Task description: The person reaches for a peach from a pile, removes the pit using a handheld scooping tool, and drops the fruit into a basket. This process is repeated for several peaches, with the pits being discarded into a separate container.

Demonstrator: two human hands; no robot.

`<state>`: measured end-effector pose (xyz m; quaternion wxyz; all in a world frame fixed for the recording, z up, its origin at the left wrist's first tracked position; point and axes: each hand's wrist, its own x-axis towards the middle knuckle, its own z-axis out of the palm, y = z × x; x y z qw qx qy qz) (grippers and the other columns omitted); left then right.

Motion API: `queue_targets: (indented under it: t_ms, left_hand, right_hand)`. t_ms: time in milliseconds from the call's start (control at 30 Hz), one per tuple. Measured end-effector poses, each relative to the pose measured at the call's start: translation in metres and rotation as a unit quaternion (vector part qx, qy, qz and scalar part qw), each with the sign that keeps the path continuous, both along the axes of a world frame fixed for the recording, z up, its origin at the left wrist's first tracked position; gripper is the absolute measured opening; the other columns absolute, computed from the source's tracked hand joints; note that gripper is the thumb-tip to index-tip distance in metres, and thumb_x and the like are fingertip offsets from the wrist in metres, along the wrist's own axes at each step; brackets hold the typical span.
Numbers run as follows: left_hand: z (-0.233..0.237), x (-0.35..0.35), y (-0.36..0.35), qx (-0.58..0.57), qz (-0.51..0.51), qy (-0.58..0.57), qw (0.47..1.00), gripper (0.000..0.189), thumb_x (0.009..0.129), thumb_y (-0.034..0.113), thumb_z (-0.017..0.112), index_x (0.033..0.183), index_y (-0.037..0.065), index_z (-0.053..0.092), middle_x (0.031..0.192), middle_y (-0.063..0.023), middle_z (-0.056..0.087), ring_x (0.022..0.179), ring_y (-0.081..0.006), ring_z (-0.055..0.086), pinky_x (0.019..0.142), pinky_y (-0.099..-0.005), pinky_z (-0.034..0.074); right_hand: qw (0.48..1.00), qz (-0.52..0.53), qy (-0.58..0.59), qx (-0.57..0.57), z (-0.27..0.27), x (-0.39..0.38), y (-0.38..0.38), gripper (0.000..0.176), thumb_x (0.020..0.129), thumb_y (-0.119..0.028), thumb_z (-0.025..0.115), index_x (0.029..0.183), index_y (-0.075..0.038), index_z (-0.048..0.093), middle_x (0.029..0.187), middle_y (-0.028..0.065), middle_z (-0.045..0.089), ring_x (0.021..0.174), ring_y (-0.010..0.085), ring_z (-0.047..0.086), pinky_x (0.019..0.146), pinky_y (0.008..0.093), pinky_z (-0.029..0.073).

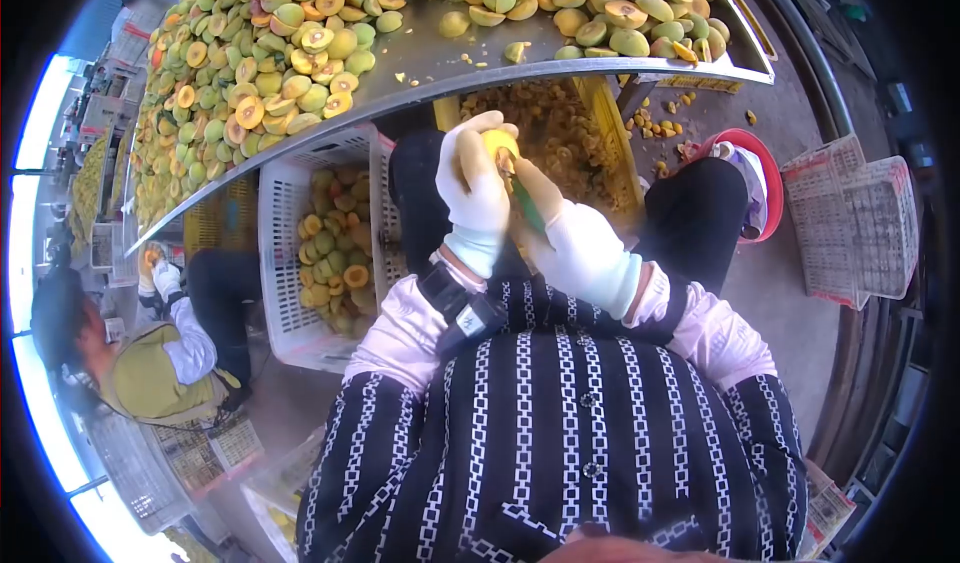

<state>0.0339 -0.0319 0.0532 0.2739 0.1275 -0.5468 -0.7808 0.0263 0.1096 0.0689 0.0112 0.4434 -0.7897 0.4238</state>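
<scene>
My left hand (472, 185), in a white glove with tan-coated fingers, is closed around a yellow peach half (501, 144). In my gloved right hand (582, 245) is a green-handled tool (528, 207), gripped with its tip against the fruit's cut side. Most of that tip is hidden by the fingers and fruit. Both hands meet above a yellow crate (612, 148) holding wet brown-yellow scraps (575, 135). Ahead, a metal table (415, 55) bears a large heap of halved green-yellow peaches (250, 73), many with pits showing.
A white crate (283, 313) of peach halves stands left of my legs. On the right are a red basin (772, 198) with cloth in it and stacked crates (850, 223). Fruit pieces (655, 123) lie on the floor. Another person (165, 363) sits at left, holding fruit.
</scene>
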Motion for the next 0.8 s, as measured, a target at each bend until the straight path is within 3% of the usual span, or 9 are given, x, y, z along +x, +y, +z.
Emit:
queue_targets:
  t_ms: [133,200,333,433,533,567,700,767,800]
  left_hand:
    - [-0.009,-0.003,0.003,-0.088,0.073,0.066,0.991,0.039,0.1,0.036,0.042,0.109,0.0,0.055,0.098,-0.0153,0.063,0.085,-0.0166,0.06,0.078,-0.0265,0.049]
    - [-0.005,-0.01,0.002,0.195,-0.017,0.059,0.979,0.044,0.1,0.041,0.039,0.109,0.002,0.055,0.099,-0.0159,0.063,0.087,-0.0202,0.06,0.082,-0.0293,0.048]
    - [0.013,-0.004,0.006,0.434,-0.1,0.05,0.894,0.038,0.094,0.032,0.044,0.116,0.002,0.052,0.116,-0.0152,0.057,0.11,-0.0256,0.053,0.097,-0.0368,0.042]
    - [0.003,-0.004,0.007,0.455,-0.179,0.111,0.865,0.039,0.09,0.023,0.046,0.122,0.001,0.05,0.123,-0.0143,0.054,0.115,-0.0267,0.051,0.104,-0.0395,0.037]
    - [0.006,-0.003,0.025,0.321,-0.192,0.119,0.92,0.043,0.088,0.02,0.047,0.126,0.0,0.048,0.128,-0.0145,0.052,0.118,-0.0266,0.049,0.108,-0.0412,0.033]
    - [0.001,-0.001,0.019,0.276,-0.225,0.11,0.928,0.049,0.088,0.025,0.052,0.132,0.004,0.046,0.137,-0.0151,0.046,0.122,-0.0299,0.047,0.11,-0.0445,0.031]
    - [0.017,0.003,0.0,0.524,-0.291,-0.001,0.8,0.045,0.095,0.037,0.05,0.123,0.001,0.049,0.129,-0.0136,0.052,0.115,-0.0269,0.053,0.099,-0.0493,0.042]
    - [0.003,0.001,0.001,0.52,-0.335,0.003,0.786,0.044,0.095,0.036,0.047,0.124,0.002,0.048,0.121,-0.012,0.055,0.111,-0.0251,0.055,0.098,-0.0456,0.043]
    - [0.001,0.003,0.006,0.499,-0.326,-0.009,0.803,0.044,0.095,0.037,0.046,0.123,0.003,0.049,0.12,-0.0116,0.056,0.11,-0.0246,0.055,0.098,-0.0446,0.043]
  right_hand:
    - [0.992,-0.002,-0.128,-0.021,0.0,-0.008,-0.007,0.057,0.084,-0.006,0.06,0.136,-0.006,0.039,0.09,0.0214,0.063,0.075,0.038,0.064,0.065,0.0402,0.051]
    - [0.988,-0.018,-0.153,-0.023,0.002,-0.012,-0.008,0.056,0.085,-0.004,0.06,0.137,-0.008,0.039,0.1,0.0223,0.064,0.085,0.0379,0.066,0.072,0.0371,0.052]
    - [0.987,-0.062,-0.097,-0.115,0.005,-0.024,0.001,0.056,0.084,-0.012,0.064,0.135,-0.007,0.042,0.089,0.0177,0.066,0.076,0.0312,0.067,0.068,0.0357,0.052]
    - [0.847,-0.087,-0.504,-0.146,0.017,-0.029,0.014,0.055,0.086,-0.016,0.063,0.132,-0.001,0.039,0.073,0.0021,0.055,0.05,0.0086,0.052,0.045,0.0216,0.044]
    - [0.804,-0.03,-0.566,-0.18,0.02,-0.035,0.014,0.052,0.084,-0.016,0.064,0.126,0.004,0.04,0.071,0.0032,0.055,0.046,0.0087,0.051,0.04,0.0202,0.04]
    - [0.814,-0.032,-0.555,-0.171,0.019,-0.042,0.019,0.049,0.083,-0.017,0.066,0.12,0.005,0.043,0.071,0.0032,0.055,0.046,0.009,0.051,0.041,0.0209,0.04]
    - [0.848,-0.016,-0.508,-0.15,0.016,-0.061,0.025,0.052,0.081,-0.018,0.066,0.124,0.002,0.044,0.073,0.0089,0.06,0.053,0.018,0.059,0.05,0.0277,0.047]
    - [0.991,0.01,-0.116,-0.074,0.006,-0.065,0.016,0.051,0.082,-0.019,0.065,0.126,-0.002,0.046,0.082,0.018,0.064,0.07,0.0309,0.066,0.064,0.0356,0.051]
    - [0.984,-0.012,-0.175,-0.016,0.02,-0.058,0.014,0.047,0.084,-0.022,0.064,0.125,-0.006,0.048,0.092,0.0219,0.063,0.086,0.0375,0.064,0.076,0.0399,0.05]
